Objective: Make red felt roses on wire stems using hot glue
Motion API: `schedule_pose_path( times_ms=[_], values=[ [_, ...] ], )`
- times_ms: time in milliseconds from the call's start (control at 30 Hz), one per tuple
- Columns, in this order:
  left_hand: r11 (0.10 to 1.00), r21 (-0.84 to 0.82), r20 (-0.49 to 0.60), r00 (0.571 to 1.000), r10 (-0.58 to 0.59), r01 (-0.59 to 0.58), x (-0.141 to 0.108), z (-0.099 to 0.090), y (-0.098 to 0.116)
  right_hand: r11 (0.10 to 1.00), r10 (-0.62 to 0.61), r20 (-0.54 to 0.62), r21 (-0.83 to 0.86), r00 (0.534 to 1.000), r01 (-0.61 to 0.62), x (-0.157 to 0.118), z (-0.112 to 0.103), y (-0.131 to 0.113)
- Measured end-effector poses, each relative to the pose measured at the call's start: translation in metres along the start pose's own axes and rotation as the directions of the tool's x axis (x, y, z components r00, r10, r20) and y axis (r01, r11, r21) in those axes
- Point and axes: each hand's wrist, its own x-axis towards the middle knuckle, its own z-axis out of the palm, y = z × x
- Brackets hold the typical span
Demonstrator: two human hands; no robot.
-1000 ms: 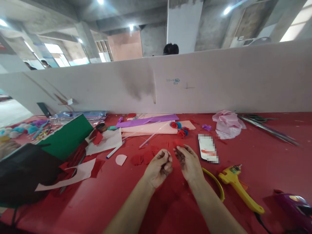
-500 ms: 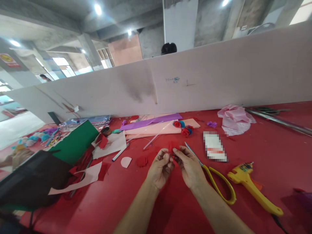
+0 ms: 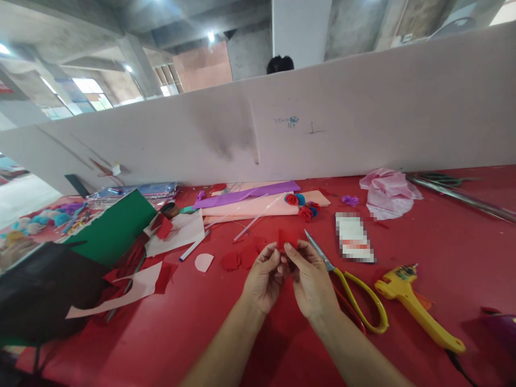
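- Head view: the left hand [image 3: 263, 279] has its fingertips pinched close together at the left edge of a small, thin, bright red piece [image 3: 287, 237], paper or cloth, I cannot tell which
- The right hand [image 3: 314, 282] holds the same red piece, with its thumb pressed on the front
- The red piece stands up from the fingertips, in the middle, above the red table [image 3: 169, 344]
- Just to the right of the right hand lie metal scissors with yellow and red handles [image 3: 336, 271], and their blades point away from the person
- A flat, white-faced rectangle [image 3: 355, 236], blurred over, lies past the scissors, and a yellow plastic glue gun [image 3: 417, 308] with a dark cord lies to their right
- Left of the left hand are thin red scraps [image 3: 231, 262], then a pale pink paper piece with a round edge [image 3: 204, 262]
- A white pen with a blue end [image 3: 194, 246] lies near the pink piece
- Behind the hands are small red and blue flowers [image 3: 305, 214], near a long purple strip [image 3: 250, 194] on flat peach sheets [image 3: 258, 211]
- A crumpled, shiny pink sheet [image 3: 389, 194] lies farther back on the right
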Motion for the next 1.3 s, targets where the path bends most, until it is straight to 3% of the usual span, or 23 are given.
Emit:
schedule_pose_path(
  times_ms=[200, 767, 1033, 1300],
  values=[
    [1.000, -0.023, -0.005, 1.000, -0.005, 0.005, 0.0028, -0.0029, 0.0040, 0.999, 0.044, 0.063, -0.011, 0.997, -0.043, -0.0016, -0.0002, -0.0003],
    [0.999, 0.011, 0.074, 0.996, 0.040, -0.041, 0.0001, -0.0009, 0.0060, 0.979, -0.133, 0.089, -0.140, 0.987, 0.145, -0.0053, 0.0012, -0.0002],
    [0.999, -0.034, 0.060, 0.998, 0.019, -0.017, 0.0018, -0.0035, 0.0061, 0.986, -0.117, 0.133, -0.101, 0.984, 0.131, -0.0074, 0.0027, 0.0005],
    [0.999, -0.055, 0.083, 0.997, 0.005, 0.000, 0.0023, -0.0053, 0.0052, 0.968, -0.160, 0.137, -0.172, 0.978, 0.183, -0.0065, 0.0002, 0.0018]
  ],
)
